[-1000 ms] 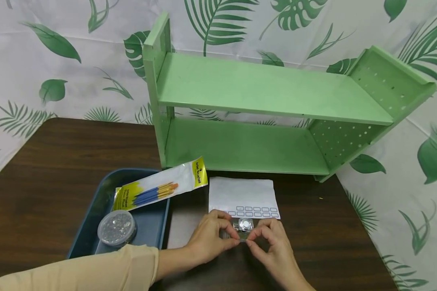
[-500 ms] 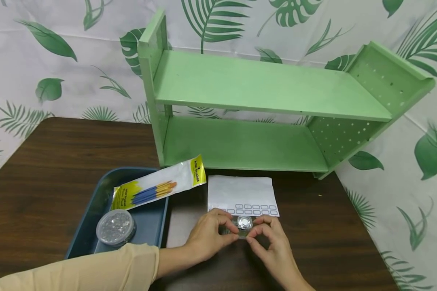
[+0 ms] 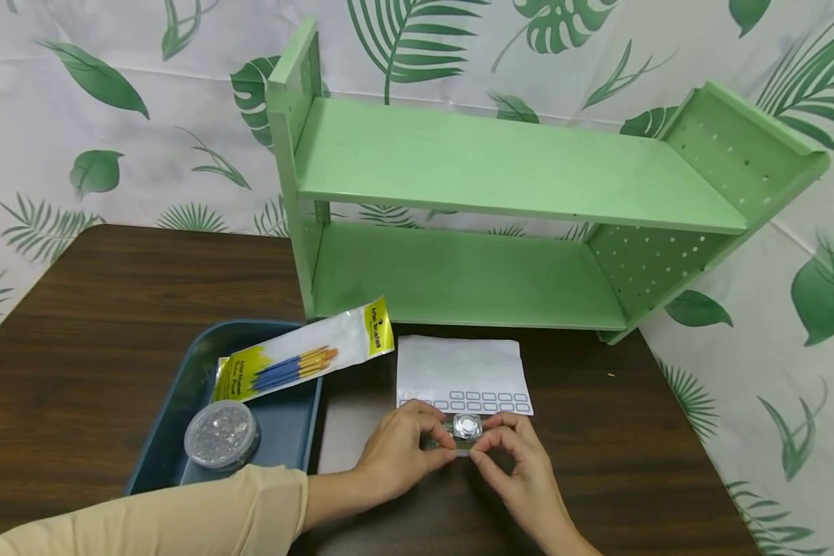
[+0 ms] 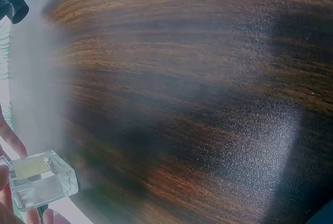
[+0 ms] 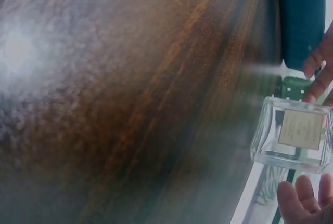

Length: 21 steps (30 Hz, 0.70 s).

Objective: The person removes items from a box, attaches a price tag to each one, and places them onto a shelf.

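A small square bottle of clear glass [image 3: 467, 426], perhaps a perfume bottle, is between my two hands, its round top toward the head camera. My left hand [image 3: 405, 452] grips its left side, with thumb and forefinger at the near edge. On the other side my right hand [image 3: 523, 467] holds it with thumb and forefinger close together at the near corner. A pale yellow label with small print [image 5: 301, 129] shows on the bottle's face in the right wrist view. The left wrist view has the bottle [image 4: 44, 190] at its lower left; fingers partly hide it.
White paper with rows of small outlined labels [image 3: 459, 367] lies just behind the bottle. On the left, a blue tray [image 3: 285, 444] bears a round clear tub [image 3: 221, 434] and a packet of artist brushes [image 3: 306, 351]. A green two-tier shelf [image 3: 459, 274] stands behind.
Both hands stay at the bottle with almost the same hold; the fingertips shift slightly at its near edge. The whole head view has moved a little.
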Tool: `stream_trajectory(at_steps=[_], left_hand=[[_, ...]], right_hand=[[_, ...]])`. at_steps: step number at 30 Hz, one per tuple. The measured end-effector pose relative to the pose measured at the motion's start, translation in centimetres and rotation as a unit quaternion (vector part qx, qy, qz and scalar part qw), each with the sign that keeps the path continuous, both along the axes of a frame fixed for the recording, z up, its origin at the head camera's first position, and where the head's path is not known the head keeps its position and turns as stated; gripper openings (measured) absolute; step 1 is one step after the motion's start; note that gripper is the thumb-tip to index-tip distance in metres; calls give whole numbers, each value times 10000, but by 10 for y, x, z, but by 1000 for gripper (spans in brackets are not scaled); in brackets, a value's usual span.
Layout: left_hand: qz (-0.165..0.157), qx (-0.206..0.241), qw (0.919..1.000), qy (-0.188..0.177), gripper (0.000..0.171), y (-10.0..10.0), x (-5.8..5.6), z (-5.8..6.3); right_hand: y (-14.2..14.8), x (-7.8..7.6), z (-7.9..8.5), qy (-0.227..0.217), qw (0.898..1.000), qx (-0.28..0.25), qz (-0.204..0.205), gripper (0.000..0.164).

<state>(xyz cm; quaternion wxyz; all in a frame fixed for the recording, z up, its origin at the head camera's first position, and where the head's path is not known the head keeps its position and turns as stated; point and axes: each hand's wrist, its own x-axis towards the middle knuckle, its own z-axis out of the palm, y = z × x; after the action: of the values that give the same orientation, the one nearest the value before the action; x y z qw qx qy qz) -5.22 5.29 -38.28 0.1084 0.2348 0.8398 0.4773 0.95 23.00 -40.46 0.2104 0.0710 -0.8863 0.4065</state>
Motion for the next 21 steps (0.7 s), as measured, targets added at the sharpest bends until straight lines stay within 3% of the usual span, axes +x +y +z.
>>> stream_trajectory(at_steps=[12,16,21], left_hand=[[-32,-332,9981,510,9,2,0,-6],[-54,-398,9968,691,9,3,1,-7],[-59,-512,9952,831,9,4,1,-7]], right_hand=[[0,-3,-7,-23,9998,-211,65,19],[-1,-4,-9,206,9998,-80,-16,34],[-1,-6,-12,660,9975,263,12,41]])
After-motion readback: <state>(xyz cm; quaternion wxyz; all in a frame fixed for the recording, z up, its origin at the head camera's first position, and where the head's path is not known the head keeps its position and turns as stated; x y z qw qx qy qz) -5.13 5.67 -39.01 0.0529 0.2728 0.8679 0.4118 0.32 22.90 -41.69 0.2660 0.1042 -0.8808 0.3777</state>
